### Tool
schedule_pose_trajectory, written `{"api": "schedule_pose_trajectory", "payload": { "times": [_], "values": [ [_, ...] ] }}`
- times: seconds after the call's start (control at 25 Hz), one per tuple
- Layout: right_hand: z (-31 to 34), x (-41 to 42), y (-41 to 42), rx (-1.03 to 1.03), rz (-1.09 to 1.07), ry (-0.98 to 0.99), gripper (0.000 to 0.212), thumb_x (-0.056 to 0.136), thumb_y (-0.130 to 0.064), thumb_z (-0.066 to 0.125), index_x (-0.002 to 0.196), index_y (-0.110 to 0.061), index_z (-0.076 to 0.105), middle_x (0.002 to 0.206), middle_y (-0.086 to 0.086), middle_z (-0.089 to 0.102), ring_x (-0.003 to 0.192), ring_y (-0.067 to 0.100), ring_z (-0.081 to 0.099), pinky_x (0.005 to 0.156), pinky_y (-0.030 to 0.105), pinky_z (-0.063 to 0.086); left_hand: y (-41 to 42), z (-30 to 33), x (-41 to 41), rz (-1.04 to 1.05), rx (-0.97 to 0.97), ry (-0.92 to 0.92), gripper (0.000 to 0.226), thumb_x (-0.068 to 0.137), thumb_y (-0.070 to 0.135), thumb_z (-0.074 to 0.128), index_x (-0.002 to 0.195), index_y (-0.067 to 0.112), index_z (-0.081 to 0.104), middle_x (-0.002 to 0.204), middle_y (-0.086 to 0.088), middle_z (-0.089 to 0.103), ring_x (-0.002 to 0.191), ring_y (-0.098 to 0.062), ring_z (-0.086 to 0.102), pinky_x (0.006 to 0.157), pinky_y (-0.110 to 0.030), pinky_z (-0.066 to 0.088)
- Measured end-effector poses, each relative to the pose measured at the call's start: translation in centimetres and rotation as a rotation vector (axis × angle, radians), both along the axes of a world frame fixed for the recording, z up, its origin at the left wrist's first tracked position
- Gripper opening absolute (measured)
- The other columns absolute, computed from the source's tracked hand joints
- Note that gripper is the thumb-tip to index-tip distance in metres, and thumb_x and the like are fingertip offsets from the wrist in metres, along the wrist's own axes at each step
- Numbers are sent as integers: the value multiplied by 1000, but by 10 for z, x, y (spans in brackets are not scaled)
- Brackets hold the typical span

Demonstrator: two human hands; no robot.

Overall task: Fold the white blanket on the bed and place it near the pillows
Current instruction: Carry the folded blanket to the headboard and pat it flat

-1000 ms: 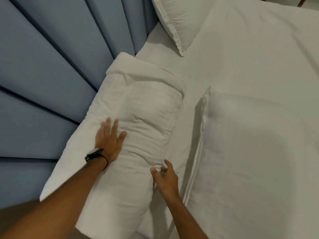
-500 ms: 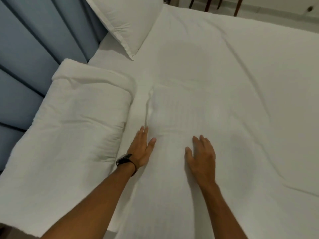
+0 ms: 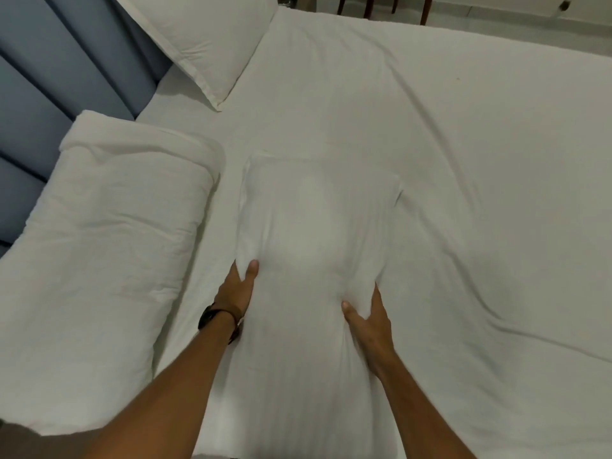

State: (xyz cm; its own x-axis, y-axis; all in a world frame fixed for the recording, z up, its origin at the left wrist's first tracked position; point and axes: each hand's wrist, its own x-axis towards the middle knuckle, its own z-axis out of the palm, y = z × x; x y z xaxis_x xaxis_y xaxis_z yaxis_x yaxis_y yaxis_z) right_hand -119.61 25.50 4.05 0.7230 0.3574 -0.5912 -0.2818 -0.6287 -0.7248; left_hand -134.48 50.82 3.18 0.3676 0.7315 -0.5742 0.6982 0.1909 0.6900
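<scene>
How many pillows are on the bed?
2. One pillow leans at the headboard, far left. The other pillow lies in the middle, gripped by both hands. The folded blanket could hide more.

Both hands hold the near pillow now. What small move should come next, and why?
Probably lift the near pillow toward the headboard: the left hand and right hand pinch its sides, and the folded blanket already lies beside it.
</scene>
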Motion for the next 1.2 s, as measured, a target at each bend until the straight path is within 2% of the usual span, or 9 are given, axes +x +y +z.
{"api": "schedule_pose_trajectory", "payload": {
  "times": [0.12,0.24,0.36,0.52,0.64,0.72,0.88,1.0,1.2],
  "values": [
    [13,-18,22,95,-30,-50,77,102,-30,75,168,-33,37,159,-2,58,141,24,59,122,47,47,26,30,-5,-17,231,61,58,106,62,33,152,31,49,147,-3,61,133,-33,57,113,-45,44],
    [31,-45,66,191,-54,-56,67,103,-19,73,164,-28,46,152,-6,63,134,18,63,121,49,49,78,90,-21,-56,453,119,54,108,59,29,147,31,54,142,-5,64,127,-34,61,107,-45,47],
    [59,-89,148,324,-31,-51,64,103,-19,73,162,-31,50,152,-11,64,136,14,63,121,47,49,151,167,-59,-60,674,198,51,111,52,30,145,25,56,137,-10,67,120,-37,62,97,-42,47],
    [107,-154,266,460,67,-19,70,103,-29,73,165,-36,43,157,-15,59,139,8,59,119,33,48,264,238,-137,6,884,363,51,110,49,30,146,22,52,136,-22,61,116,-46,59,94,-52,48],
    [110,-190,325,367,303,9,88,98,-44,72,172,-36,25,172,-8,39,155,16,41,128,37,37,307,224,-169,-98,837,397,61,105,62,30,159,35,35,164,-11,36,145,-40,40,114,-58,39],
    [98,-213,353,302,500,-10,94,98,-46,68,174,-29,16,180,3,22,166,23,22,133,40,24,312,187,-178,-261,685,430,70,102,71,25,165,39,18,174,-6,16,157,-34,22,123,-59,26],
    [87,-235,375,219,641,-1,97,107,-46,60,173,-31,-9,183,9,-11,169,27,-1,133,45,18,283,117,-182,-366,670,620,72,102,73,9,163,44,-15,174,3,-20,161,-29,-14,126,-65,-1],
    [74,-232,369,192,657,-37,96,107,-48,58,172,-35,-11,183,6,-12,169,26,-3,132,47,21,272,102,-174,-336,748,639,72,103,70,6,163,39,-18,172,1,-26,160,-29,-19,123,-67,-6],
    [75,-212,352,209,683,-52,88,108,-46,57,174,-30,3,184,-2,7,169,21,7,133,42,21,269,101,-169,-341,769,668,71,103,69,4,164,37,-17,173,-1,-23,160,-31,-17,125,-67,-4]
  ]
}}
